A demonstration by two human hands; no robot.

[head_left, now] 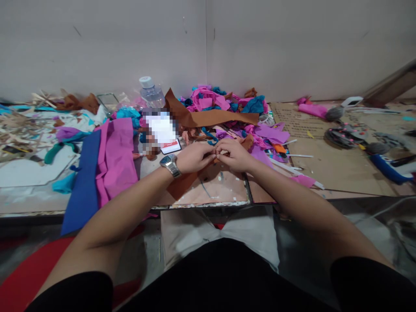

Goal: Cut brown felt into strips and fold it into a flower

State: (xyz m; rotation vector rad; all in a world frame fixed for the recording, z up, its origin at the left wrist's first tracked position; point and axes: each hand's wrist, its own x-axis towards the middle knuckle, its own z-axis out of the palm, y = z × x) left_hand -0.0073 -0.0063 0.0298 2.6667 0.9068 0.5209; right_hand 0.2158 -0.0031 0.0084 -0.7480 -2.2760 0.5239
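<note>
My left hand (194,157), with a metal watch (170,164) on its wrist, and my right hand (233,155) meet at the middle of the worktable, fingertips pinched together. Between them is a small brown piece of felt (216,159), gripped by both. A larger brown felt piece (182,184) lies under my left wrist on a glass sheet (221,190). Just behind my hands lies a long brown felt strip (208,116).
A heap of pink, purple and blue felt scraps (227,104) sits behind my hands. Folded magenta (117,158) and blue (82,182) felt lie to the left. A water bottle (151,93) stands at the back. Cardboard (325,151) with tools is to the right.
</note>
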